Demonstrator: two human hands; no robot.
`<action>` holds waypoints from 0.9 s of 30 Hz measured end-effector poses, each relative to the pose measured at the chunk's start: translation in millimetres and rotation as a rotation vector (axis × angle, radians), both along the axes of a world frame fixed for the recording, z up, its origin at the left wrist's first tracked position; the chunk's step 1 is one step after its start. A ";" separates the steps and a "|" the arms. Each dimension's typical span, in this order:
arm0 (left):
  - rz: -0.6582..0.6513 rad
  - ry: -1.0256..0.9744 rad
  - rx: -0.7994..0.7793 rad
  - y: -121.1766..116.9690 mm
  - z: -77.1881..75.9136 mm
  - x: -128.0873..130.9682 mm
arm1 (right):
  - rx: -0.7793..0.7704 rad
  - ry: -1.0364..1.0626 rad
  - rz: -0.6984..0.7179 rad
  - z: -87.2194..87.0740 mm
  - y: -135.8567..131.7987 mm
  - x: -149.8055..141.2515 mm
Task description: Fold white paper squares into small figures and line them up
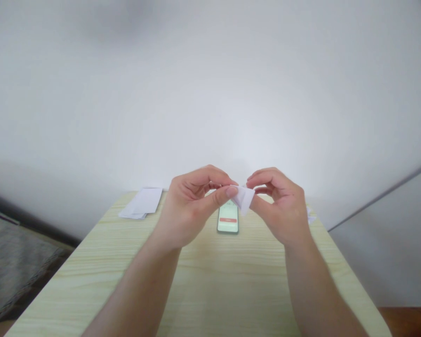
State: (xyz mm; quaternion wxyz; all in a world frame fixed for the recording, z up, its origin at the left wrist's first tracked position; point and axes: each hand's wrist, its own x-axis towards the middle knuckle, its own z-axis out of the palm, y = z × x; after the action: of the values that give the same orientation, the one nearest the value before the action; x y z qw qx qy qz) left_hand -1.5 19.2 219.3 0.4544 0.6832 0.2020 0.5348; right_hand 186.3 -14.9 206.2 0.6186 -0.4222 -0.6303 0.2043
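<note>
A small piece of folded white paper (244,198) is held up between my hands, above the table. My left hand (192,206) pinches its left side, the thumb lying along the near face. At the paper's right side is my right hand (280,201), its thumb behind a folded flap and its fingers curled over the top edge. Beneath the paper a smartphone (228,225) lies face up with its screen lit and a red bar showing; its upper part is hidden by the hands and paper.
A loose stack of white paper sheets (142,202) lies at the back left of the light wooden table (228,285). Some white paper pieces (310,216) show at the back right, partly behind my right hand. A white wall (210,93) rises along the table's far edge.
</note>
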 end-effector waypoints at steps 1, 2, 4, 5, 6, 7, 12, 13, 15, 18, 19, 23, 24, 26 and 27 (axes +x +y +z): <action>0.019 0.012 -0.003 0.8 0.2 -0.6 | 0.002 -0.011 -0.006 0.4 -0.7 1.3; 0.039 0.027 -0.004 1.6 0.3 -1.1 | 0.007 -0.020 -0.006 0.9 -1.4 2.7; 0.081 0.066 0.005 2.8 0.6 -2.3 | 0.014 -0.034 0.010 1.9 -2.8 4.8; 0.103 0.093 0.013 3.0 0.7 -2.7 | 0.013 -0.044 0.026 2.5 -3.4 5.1; 0.122 0.124 0.024 2.9 0.9 -3.1 | 0.006 -0.060 0.046 3.3 -4.0 4.9; 0.137 0.157 0.036 2.4 1.1 -3.3 | -0.006 -0.084 0.065 4.1 -4.5 4.0; 0.155 0.285 0.080 -1.6 3.3 -2.4 | -0.096 -0.207 0.084 8.0 -6.8 -2.5; 0.153 0.296 0.083 -2.0 3.7 -2.0 | -0.110 -0.213 0.080 8.4 -7.2 -3.0; 0.140 0.306 0.082 -2.0 4.3 -1.4 | -0.128 -0.208 0.084 8.6 -7.5 -3.0; 0.106 0.294 0.060 -1.2 4.3 -1.0 | -0.139 -0.154 0.123 8.0 -6.4 -0.9; 0.094 0.281 0.042 -1.0 4.2 -1.0 | -0.145 -0.118 0.140 7.9 -5.7 0.0; 0.074 0.276 -0.034 -1.4 4.2 -1.3 | -0.198 0.044 0.174 10.3 -4.2 2.9; 0.077 0.295 -0.041 -1.9 4.4 -1.3 | -0.205 0.072 0.181 11.6 -4.3 3.2; 0.088 0.330 -0.036 -2.9 5.2 -1.4 | -0.206 0.104 0.205 13.9 -5.0 3.1; 0.096 0.339 -0.026 -3.4 5.7 -1.5 | -0.202 0.111 0.216 14.5 -5.3 2.9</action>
State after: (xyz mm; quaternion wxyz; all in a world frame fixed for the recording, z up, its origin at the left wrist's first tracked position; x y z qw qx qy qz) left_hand -3.0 15.8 225.0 0.3965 0.7472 0.3148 0.4305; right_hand 189.1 -20.2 220.8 0.5814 -0.3999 -0.6131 0.3552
